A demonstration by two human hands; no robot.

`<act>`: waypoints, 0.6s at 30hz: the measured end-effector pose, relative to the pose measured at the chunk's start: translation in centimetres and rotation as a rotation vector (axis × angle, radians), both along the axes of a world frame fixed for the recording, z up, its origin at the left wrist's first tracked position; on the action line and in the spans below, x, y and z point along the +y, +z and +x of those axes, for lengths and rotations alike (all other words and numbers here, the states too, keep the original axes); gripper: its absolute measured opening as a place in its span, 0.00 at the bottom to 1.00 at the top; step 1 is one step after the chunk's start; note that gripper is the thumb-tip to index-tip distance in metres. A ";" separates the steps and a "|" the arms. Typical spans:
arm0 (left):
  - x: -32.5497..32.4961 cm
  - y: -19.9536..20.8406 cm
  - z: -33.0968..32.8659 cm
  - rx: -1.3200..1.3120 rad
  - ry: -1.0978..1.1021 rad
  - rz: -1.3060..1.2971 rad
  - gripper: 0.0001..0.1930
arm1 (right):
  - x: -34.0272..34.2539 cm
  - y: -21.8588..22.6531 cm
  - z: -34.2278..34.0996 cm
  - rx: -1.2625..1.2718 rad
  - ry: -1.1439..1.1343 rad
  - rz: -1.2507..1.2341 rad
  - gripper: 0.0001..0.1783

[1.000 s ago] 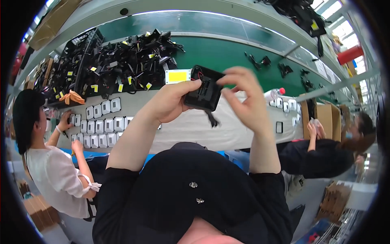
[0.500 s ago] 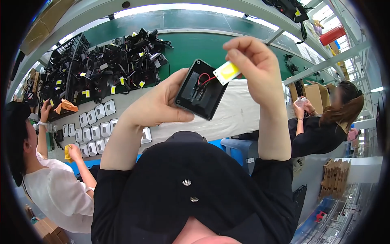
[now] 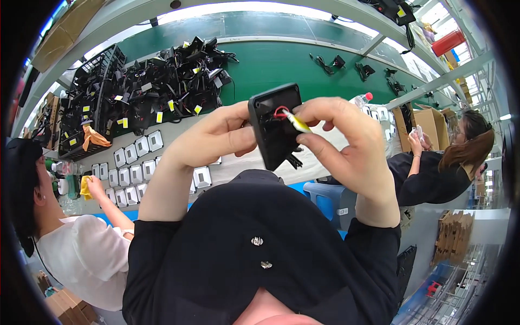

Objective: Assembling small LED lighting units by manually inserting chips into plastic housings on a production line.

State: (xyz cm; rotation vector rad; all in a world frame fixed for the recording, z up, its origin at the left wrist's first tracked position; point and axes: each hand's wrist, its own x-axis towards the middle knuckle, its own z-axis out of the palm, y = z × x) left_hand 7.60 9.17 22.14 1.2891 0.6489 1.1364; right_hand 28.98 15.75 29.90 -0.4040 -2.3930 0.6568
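My left hand [image 3: 225,134] grips a black rectangular lamp housing [image 3: 262,142] by its left side, thumb toward me. The housing is tilted, with its open hollow facing right. Between the thumb and fingers of my right hand [image 3: 349,143] is a small white LED plate [image 3: 298,123] with a yellow patch, seen almost edge-on at the housing's opening. Red wire [image 3: 281,111] runs from the plate into the hollow. A bit of black cable [image 3: 294,160] shows below the housing. The far side of the housing is hidden.
Black lamps with cables lie heaped [image 3: 162,89] at the far left beside a black crate [image 3: 89,97]. Rows of white-framed lamp parts [image 3: 130,174] lie nearer. Co-workers sit at left, holding a yellow cloth [image 3: 85,187], and at right by a cardboard box [image 3: 430,127]. A blue bin [image 3: 327,200] stands below.
The housing has turned from facing me to tilted sideways. My right hand has come down with the LED plate, bringing it close to the hollow. The left co-worker's far hand has left the crate.
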 end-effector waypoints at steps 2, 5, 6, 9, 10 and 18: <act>-0.2 -0.5 0.2 -0.091 -0.024 -0.035 0.26 | -0.1 0.1 -0.2 -0.026 0.007 0.017 0.14; -0.6 -1.8 -0.4 -0.324 -0.104 -0.162 0.29 | 0.0 0.2 -0.5 0.068 0.069 0.165 0.18; -0.7 -1.9 -0.5 -0.416 -0.114 -0.218 0.30 | 0.1 0.2 -0.6 0.073 0.071 0.163 0.18; -0.4 -1.8 -0.4 -0.506 -0.182 -0.204 0.32 | 0.1 0.5 -0.7 0.073 0.051 0.275 0.18; -0.5 -1.7 0.3 -0.544 -0.058 -0.238 0.34 | 0.1 0.6 -0.6 0.076 0.057 0.277 0.18; 0.1 1.0 1.9 -0.297 0.033 -0.268 0.31 | 1.5 0.0 0.6 0.031 0.049 0.347 0.17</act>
